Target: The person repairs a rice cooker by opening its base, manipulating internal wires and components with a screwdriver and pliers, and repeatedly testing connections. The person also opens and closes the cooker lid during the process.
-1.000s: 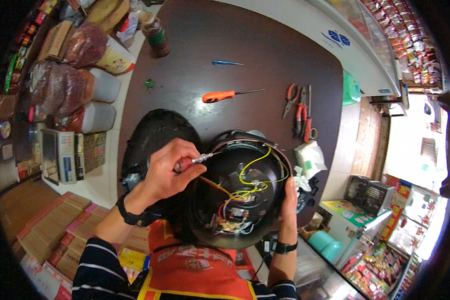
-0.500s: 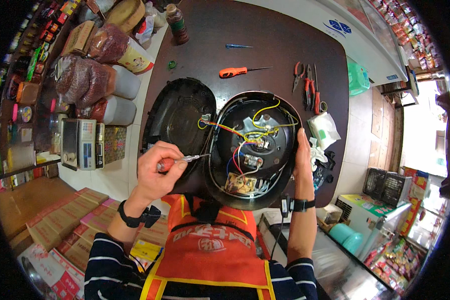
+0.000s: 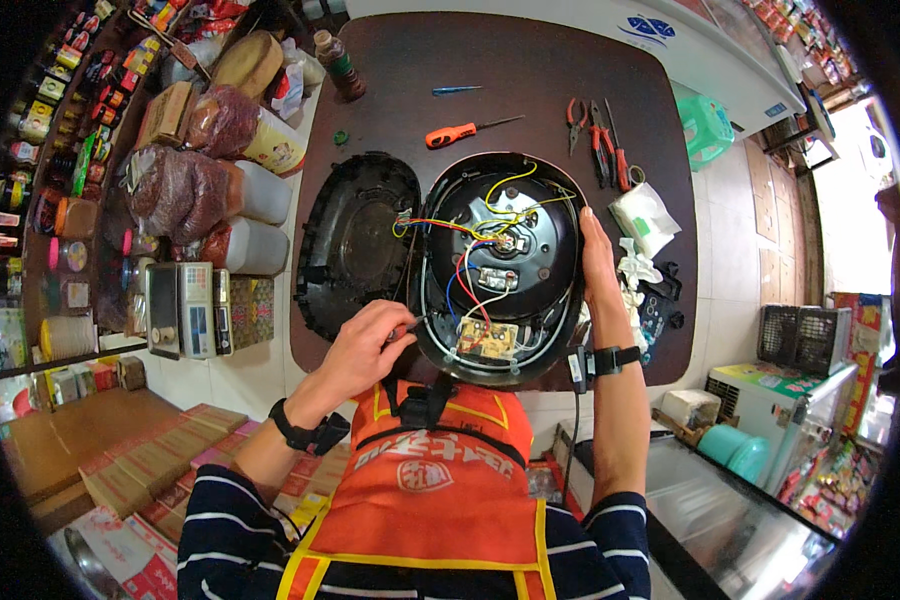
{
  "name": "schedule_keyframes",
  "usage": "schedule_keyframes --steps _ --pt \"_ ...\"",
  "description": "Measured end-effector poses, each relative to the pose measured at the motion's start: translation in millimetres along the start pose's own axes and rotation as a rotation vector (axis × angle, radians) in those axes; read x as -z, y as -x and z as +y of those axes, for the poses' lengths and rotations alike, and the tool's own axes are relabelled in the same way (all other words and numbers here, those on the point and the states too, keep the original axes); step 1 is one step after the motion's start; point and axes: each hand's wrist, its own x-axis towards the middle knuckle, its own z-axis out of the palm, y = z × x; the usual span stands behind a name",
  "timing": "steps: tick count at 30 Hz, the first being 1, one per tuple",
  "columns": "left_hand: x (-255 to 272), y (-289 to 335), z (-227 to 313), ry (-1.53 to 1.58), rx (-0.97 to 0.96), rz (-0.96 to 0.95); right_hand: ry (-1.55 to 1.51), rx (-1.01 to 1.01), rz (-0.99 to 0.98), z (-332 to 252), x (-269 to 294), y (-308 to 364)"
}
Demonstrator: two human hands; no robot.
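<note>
An upturned rice cooker body (image 3: 530, 275) lies on the table, its underside open to show colored wires, a round metal plate and a circuit board (image 3: 488, 340). My left hand (image 3: 370, 340) is closed around a small screwdriver (image 3: 417, 322), most of it hidden by my fingers. Its tip points at the cooker's lower left rim; whether they touch, I cannot tell. My right hand (image 3: 598, 255) rests flat along the cooker's right side, fingers stretched out. To the left is the black base cover (image 3: 360, 240), joined to the body by red, yellow and blue wires.
Beyond the cooker lie an orange screwdriver (image 3: 452, 135), a small blue tool (image 3: 455, 91) and pliers (image 3: 601, 145). At the right are a white tissue pack (image 3: 645, 220) and crumpled tissue (image 3: 635, 265). A bottle (image 3: 339, 65) stands far left, near a green cap (image 3: 341, 137).
My left hand has moved right, bringing the screwdriver to the cooker's rim and turning so the handle is hidden. The whole view has shifted slightly. My right hand stays against the cooker's side.
</note>
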Motion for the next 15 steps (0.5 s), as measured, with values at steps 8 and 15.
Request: schedule_keyframes --steps 8,15 --pt "-16 -18 -19 -0.352 -0.151 -0.087 0.022 -0.007 -0.002 -10 -4 7" --pt "-21 -26 -29 -0.302 -0.153 -0.133 0.065 -0.014 0.013 -9 -3 6"
